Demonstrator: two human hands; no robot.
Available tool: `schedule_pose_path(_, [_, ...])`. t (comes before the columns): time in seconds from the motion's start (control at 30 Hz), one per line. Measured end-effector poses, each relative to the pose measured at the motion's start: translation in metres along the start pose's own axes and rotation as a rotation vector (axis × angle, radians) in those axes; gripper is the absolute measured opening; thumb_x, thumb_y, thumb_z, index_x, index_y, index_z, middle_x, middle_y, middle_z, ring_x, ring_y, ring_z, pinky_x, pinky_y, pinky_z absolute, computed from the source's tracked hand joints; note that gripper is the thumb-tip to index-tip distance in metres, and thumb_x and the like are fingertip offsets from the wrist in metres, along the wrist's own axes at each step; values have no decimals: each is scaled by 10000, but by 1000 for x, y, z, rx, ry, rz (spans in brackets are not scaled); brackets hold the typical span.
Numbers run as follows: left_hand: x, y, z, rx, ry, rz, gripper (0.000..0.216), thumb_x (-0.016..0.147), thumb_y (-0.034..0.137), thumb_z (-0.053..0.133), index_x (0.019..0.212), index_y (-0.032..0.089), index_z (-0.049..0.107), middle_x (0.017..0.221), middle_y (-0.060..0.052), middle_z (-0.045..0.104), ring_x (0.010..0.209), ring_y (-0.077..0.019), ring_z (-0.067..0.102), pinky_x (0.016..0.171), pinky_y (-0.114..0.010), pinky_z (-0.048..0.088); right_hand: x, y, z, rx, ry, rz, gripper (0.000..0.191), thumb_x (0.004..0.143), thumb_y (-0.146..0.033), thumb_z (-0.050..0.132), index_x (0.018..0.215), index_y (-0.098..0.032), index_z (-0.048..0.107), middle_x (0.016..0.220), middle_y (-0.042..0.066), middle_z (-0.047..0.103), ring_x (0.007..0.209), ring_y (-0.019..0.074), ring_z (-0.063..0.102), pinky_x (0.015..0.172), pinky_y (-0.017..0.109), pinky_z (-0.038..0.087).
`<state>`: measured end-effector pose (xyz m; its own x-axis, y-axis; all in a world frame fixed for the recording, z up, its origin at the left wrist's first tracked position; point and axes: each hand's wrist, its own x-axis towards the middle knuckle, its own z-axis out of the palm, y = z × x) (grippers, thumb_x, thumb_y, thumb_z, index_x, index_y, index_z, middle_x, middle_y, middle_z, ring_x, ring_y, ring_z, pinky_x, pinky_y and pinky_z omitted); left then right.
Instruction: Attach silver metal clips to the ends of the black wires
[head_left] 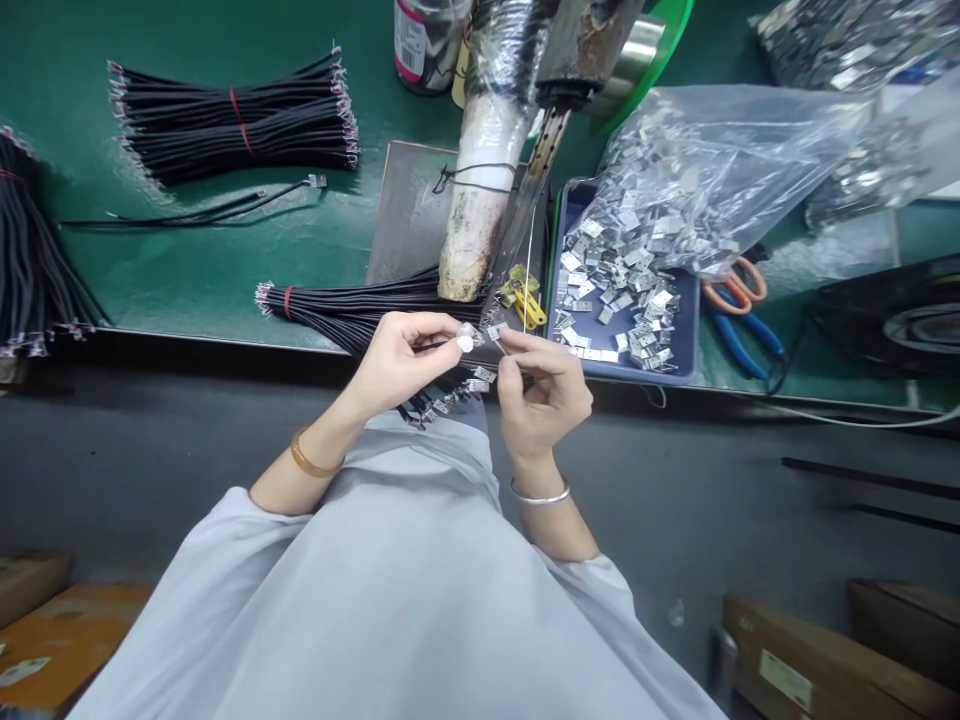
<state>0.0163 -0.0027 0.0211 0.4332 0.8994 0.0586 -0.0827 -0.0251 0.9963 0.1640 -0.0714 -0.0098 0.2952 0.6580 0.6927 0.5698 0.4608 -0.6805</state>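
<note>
Black cable (430, 347): centre of frame, long axis roughly horizontal, end pointing right; pinched by left hand (401, 365). Metal connector (493, 331): just right, axis unclear, pinched by right hand (546, 392).

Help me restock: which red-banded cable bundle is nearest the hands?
The bundle just beyond the left hand; the upper bundle and leftmost bundle are farther.

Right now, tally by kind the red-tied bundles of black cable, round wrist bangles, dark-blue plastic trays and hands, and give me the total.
Red-tied bundles: 3 (left-edge bundle, upper bundle, lower bundle)
Bangles: 2 (brown bangle, silver bangle)
Dark-blue plastic tray: 1
Hands: 2 (left hand, right hand)
Total: 8
</note>
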Motion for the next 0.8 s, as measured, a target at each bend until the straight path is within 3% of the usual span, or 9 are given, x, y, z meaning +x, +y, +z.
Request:
schedule_pose_path(0.2, [-1, -3, 4, 44, 82, 17, 197, 772, 291, 705, 664, 132, 748, 635, -17, 676, 602, -104, 545, 572, -200, 460, 0, -1, -1, -100, -70, -149, 142, 923, -102, 695, 938, -234, 644, 1029, 45, 827, 914, 178, 813, 808, 283, 673])
schedule_pose_path(0.37, [-3, -4, 9, 49, 131, -1, 190, 745, 288, 693, 640, 132, 722, 576, 11, 583, 537, -76, 429, 493, -188, 354, 1, 2, 0, -168, -92, -275, 161, 915, -71, 687, 959, -216, 632, 1030, 71, 833, 942, 184, 818, 838, 266, 673])
schedule_pose_path(0.5, [-3, -1, 14, 73, 189, -6, 155, 719, 255, 666, 626, 135, 694, 537, 51, 435, 498, -49, 261, 454, -198, 204, 2, 3, 1, -122, -69, -182, 137, 951, -94, 654, 962, -227, 622, 1148, 76, 816, 903, 183, 821, 767, 289, 690])
schedule_pose_path(0.8, [0, 0, 21, 161, 271, 104, 190, 804, 242, 640, 653, 143, 701, 524, 61, 399, 485, -57, 253, 459, -215, 205, 15, 1, 2, -127, -95, -114, 136, 946, -100, 661, 944, -231, 624, 1140, 58, 815, 906, 191, 821, 788, 315, 698])
